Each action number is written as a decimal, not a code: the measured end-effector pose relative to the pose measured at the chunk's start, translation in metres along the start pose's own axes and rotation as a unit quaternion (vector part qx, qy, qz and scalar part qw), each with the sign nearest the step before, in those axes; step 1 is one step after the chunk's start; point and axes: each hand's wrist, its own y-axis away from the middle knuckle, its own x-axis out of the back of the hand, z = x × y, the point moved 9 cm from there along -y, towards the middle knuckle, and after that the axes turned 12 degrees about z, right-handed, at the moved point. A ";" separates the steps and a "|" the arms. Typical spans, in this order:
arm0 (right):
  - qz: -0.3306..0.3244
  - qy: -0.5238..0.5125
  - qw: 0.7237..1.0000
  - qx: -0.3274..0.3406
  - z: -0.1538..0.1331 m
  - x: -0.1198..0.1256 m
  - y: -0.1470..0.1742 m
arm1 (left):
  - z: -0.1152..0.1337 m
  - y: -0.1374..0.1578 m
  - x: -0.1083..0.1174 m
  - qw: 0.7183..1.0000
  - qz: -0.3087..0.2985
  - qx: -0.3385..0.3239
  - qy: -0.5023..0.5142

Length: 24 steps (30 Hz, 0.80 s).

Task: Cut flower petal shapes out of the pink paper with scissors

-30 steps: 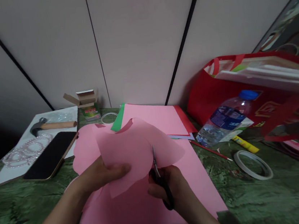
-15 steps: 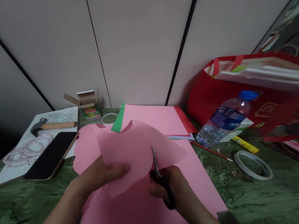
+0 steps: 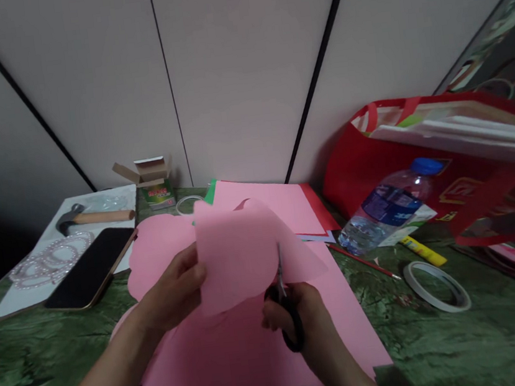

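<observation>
The left hand (image 3: 173,294) pinches the pink sheet (image 3: 237,258); the right hand's (image 3: 309,318) fingers grip scissors (image 3: 281,283). Curved cutting looks partway done, the upper part left.

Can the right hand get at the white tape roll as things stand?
Path-wise, probably yes: nothing tall stands between the right hand and the tape roll, which lies uncovered on the table. But the hand holds scissors, their blades at the pink paper, so it would likely need freeing first.

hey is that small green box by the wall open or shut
Open. The green box has its cardboard flaps raised, showing the brown inside.
</observation>
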 end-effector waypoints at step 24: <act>-0.099 -0.099 0.990 0.025 0.002 -0.019 0.003 | -0.037 0.004 -0.024 0.993 0.115 0.015 0.015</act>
